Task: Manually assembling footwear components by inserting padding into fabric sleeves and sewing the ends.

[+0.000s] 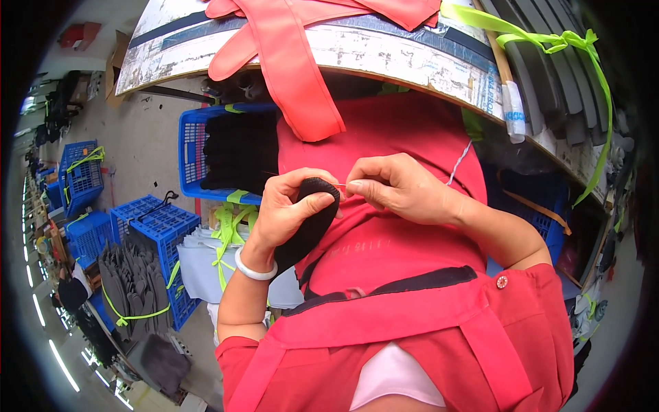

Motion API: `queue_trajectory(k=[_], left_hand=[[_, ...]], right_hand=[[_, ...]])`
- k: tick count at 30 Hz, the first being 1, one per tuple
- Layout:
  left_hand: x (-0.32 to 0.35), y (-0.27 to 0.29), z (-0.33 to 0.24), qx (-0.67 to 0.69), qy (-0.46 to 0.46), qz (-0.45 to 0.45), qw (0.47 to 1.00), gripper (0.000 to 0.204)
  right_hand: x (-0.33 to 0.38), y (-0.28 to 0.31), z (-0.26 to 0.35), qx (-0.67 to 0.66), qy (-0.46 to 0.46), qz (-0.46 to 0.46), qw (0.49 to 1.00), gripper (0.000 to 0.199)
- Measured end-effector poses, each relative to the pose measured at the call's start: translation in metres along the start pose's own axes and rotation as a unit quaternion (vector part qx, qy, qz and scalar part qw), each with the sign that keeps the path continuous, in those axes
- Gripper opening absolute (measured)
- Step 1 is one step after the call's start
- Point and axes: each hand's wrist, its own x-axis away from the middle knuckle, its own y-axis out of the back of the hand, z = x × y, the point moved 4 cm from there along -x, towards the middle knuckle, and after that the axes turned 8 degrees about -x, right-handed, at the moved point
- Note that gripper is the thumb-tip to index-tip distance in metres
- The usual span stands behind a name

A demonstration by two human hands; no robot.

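1. Left hand (pixel 292 206) grips black curved fabric piece (pixel 309 223) over the red apron (pixel 384 240).
2. Right hand (pixel 395 189) pinches thin thread end (pixel 341 185) at the piece's top edge.
3. Risk: thread likely slips from the pinch; grip tiny.

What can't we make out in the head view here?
- Whatever the right hand pinches at the black piece's top edge: too thin to identify.
- Lower end of the black piece: hidden behind the left hand and wrist.
- Contents of the blue crate: only a dark mass, no detail.
- Grey stacked pieces on the worn bench: cut off by the fisheye rim.
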Motion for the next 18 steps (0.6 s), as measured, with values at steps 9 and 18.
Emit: queue_trajectory(k=[9,18], left_hand=[[0.004,-0.002,-0.002,-0.043,-0.025,0.003,0.999,0.015],[0.0,0.005,-0.003,0.077,-0.04,-0.023,0.996,0.018]], right_hand=[[-0.002,-0.011,-0.017,-0.21,0.004,0.048,0.977,0.018],[-0.011,0.007,-0.005,-0.085,0.018,-0.009,0.996,0.018]])
